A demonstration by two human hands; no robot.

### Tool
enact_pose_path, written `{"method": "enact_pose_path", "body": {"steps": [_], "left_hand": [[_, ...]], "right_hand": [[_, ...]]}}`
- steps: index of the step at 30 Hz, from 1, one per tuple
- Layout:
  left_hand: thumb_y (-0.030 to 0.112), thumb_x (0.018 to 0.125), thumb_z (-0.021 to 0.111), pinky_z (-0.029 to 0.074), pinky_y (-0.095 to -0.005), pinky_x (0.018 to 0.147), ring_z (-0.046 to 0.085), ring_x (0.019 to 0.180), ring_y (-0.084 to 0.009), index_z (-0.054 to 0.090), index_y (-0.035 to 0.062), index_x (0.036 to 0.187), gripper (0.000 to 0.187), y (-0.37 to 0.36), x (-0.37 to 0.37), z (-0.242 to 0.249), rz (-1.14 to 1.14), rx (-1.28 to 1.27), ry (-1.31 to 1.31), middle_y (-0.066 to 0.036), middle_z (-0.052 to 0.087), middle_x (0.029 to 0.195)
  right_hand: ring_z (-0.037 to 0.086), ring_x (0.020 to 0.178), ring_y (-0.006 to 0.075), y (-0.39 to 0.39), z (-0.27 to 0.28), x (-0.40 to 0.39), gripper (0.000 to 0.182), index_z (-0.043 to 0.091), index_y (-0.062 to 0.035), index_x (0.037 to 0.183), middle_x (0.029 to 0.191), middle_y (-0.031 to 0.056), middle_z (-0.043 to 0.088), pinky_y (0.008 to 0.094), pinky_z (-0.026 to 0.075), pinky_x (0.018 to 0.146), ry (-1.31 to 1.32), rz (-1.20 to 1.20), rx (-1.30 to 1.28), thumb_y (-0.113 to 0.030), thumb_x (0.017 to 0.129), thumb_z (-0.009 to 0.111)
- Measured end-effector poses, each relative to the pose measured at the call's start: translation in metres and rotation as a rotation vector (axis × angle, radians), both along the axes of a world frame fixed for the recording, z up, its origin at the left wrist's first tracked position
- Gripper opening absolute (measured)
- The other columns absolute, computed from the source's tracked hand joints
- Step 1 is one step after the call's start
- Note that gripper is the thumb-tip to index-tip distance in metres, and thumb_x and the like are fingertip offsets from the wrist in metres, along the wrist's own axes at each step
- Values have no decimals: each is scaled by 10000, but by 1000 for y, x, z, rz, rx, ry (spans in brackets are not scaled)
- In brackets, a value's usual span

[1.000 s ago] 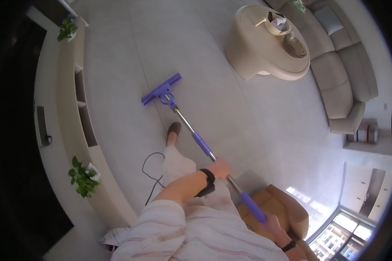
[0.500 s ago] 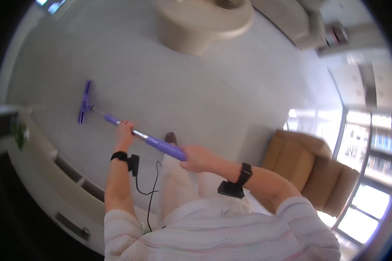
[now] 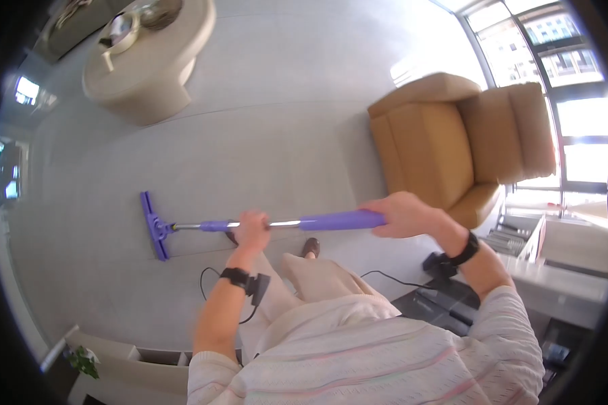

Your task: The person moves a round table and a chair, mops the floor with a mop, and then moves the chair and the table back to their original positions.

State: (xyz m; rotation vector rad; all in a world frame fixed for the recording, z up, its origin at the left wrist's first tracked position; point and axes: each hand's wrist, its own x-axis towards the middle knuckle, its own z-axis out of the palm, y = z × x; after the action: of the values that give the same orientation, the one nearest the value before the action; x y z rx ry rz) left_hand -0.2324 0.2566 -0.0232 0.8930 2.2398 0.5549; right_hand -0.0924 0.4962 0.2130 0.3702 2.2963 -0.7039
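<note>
A purple long-handled squeegee [image 3: 342, 221] with a telescoping metal pole lies nearly level across the view in front of me. Its wide purple head [image 3: 157, 228] is over the grey floor at the left. My left hand [image 3: 252, 231] is wrapped round the pole near its middle, slightly blurred. At the thick purple grip on the other end, my right hand [image 3: 404, 213] is closed around the handle. Both wrists carry black straps with small black boxes, and a thin cable [image 3: 402, 278] runs from the right one.
A tan armchair [image 3: 446, 138] stands at the right by tall windows. The beige rounded table [image 3: 142, 74] at upper left bears a round tray [image 3: 123, 42]. A low cabinet [image 3: 125, 371] with a green plant [image 3: 82, 361] is at lower left; a shelf unit [image 3: 561, 283] is at the right.
My view and body have turned to the right, so the armchair is nearer and the table has shifted left. The squeegee went from slanted to nearly level, still held in both hands.
</note>
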Motion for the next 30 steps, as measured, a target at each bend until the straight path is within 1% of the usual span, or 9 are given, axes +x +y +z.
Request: {"method": "enact_pose_path", "body": {"steps": [2,4,14,18,21,22,25,28,30], "left_hand": [[118,667,611,416,-490,693,491,953,-263,606,140,708,47,55,39,11,-126,108,22,-43,548,892],[91,643,612,421,-420,658,510,858,-280,593,132,690,65,104,79,20,-213,192,34,-44,544,799],[271,746,580,369,-614,729,487,1002,-237,626,221,905,173,250,217,65,-913,4,-11,-42,569,944],[266,753,577,391,-592,729,546,953,-242,640,206,890,163,264,258,94,-1150,6,-44,-49,611,931],[248,759,568,400,-578,719,582,899,-260,655,209,864,142,258,298,115,-1253,47,-114,-57,629,894],[239,750,573,401,-556,687,582,883,-260,638,196,846,123,253,311,124,-1279,77,-121,-49,626,876],[200,738,568,402,-532,666,582,872,-263,616,183,827,102,244,344,152,-1343,106,-197,-45,621,858],[147,731,544,407,-511,690,580,882,-263,604,183,836,126,239,369,178,-1383,110,-320,-47,619,862],[125,727,531,412,-493,704,578,888,-262,596,183,846,147,244,381,186,-1400,117,-376,-45,617,865]], "right_hand": [[585,713,309,31,31,56,426,550,-106,1070,798,132,614,369,466,643,12,-116,68,-224,663,589],[592,706,298,48,50,114,430,556,-81,1053,797,132,617,352,469,641,19,-237,111,-199,644,613],[555,535,165,11,91,301,448,556,-30,1045,724,89,591,270,463,540,-19,-953,66,-121,615,646],[521,484,82,-21,125,325,444,561,-21,1047,693,58,576,223,434,450,-130,-1196,54,-98,616,635],[556,584,101,-50,157,350,452,582,2,1013,680,60,584,247,458,540,-133,-1314,178,-97,578,651],[590,655,161,-58,174,347,463,588,-6,1005,742,128,608,276,469,647,-171,-1385,221,-135,565,644],[584,650,143,-77,214,358,464,586,9,998,760,107,618,262,467,624,-160,-1440,218,-121,556,643],[568,614,133,-94,246,370,368,607,12,925,708,72,603,250,459,568,-36,-1534,377,-84,570,613],[538,578,110,-96,269,369,299,592,-16,935,724,43,580,233,435,514,151,-1859,506,-72,641,601]]}}
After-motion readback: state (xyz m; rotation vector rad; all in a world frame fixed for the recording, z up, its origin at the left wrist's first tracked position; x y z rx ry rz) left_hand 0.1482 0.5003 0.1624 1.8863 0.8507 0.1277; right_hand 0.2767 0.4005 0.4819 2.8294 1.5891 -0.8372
